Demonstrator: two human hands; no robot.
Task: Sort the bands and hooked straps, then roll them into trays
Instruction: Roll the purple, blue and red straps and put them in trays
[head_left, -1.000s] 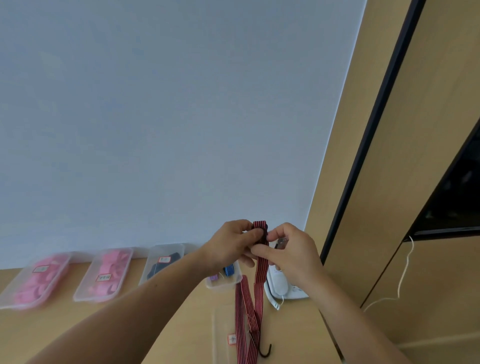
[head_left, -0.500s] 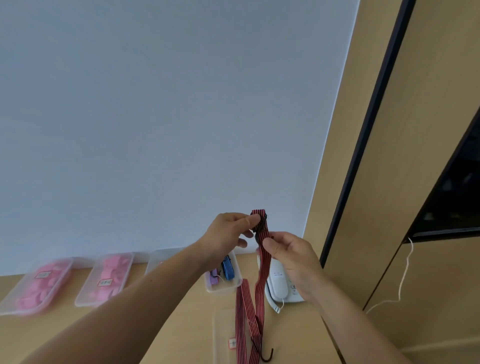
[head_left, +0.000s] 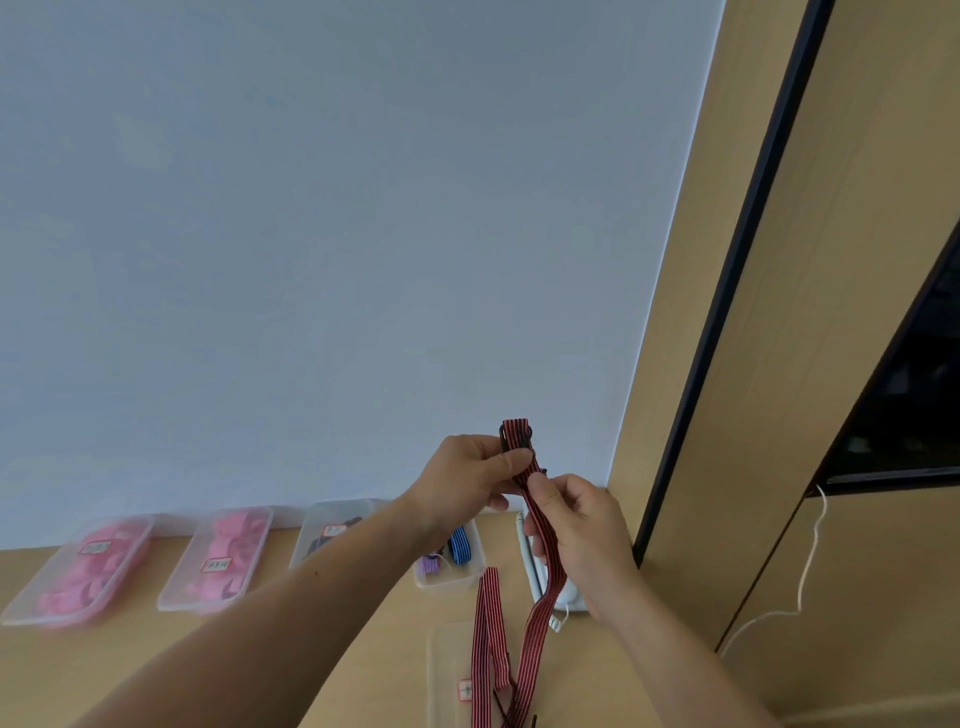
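A white corded telephone (head_left: 567, 604) is lying on the wooden bench (head_left: 62, 670) below the pale wall (head_left: 311, 260); a thin white cord (head_left: 806, 571) is hanging against the wooden panel (head_left: 857, 260).

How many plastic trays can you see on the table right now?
5. Along the wall, left to right: first pink-filled tray, second pink-filled tray, dark-item tray, purple-and-blue tray partly behind the left forearm. The near tray lies under the red strap. More could sit out of frame.

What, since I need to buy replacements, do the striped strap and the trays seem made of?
The strap looks like woven elastic fabric, matte, red with dark stripes; it hangs limp. The trays look like clear, smooth plastic; contents show through their walls.
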